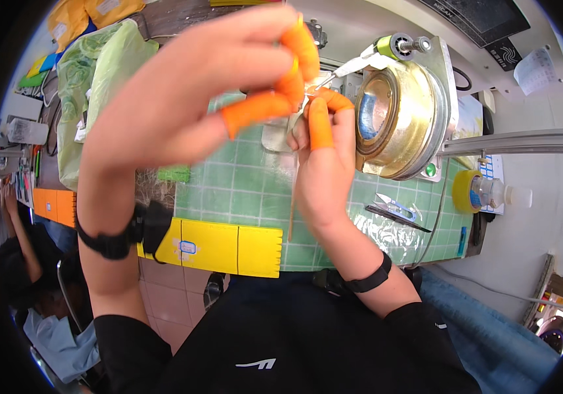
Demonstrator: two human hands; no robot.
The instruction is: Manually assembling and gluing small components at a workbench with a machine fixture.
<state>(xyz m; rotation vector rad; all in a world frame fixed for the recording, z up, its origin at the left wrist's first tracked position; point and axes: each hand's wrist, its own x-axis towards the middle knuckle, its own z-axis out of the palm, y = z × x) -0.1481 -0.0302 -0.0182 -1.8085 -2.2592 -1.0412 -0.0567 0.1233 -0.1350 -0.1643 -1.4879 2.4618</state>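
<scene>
My left hand [258, 79] is raised over the mat, with orange finger cots on its fingers. It is slightly blurred, its fingers curled in close to the right fingertips. My right hand [326, 144], also wearing orange finger cots, pinches with thumb and forefinger beside a thin metal tip [326, 82]. That tip sticks out from a white arm [360, 62] of a bench machine. Whatever small piece lies between the fingers is too small to make out. Just right of my right hand stands the machine's round brass-coloured ring [403, 121].
Below lies a green gridded cutting mat [255, 177] with a yellow folder [229, 246] at its near edge. Thread snips [396, 207] and dark tweezers [396, 218] rest on the right. Farther right are yellow tape [466, 191] and a clear bottle [495, 193]. A green plastic bag [101, 92] sits left.
</scene>
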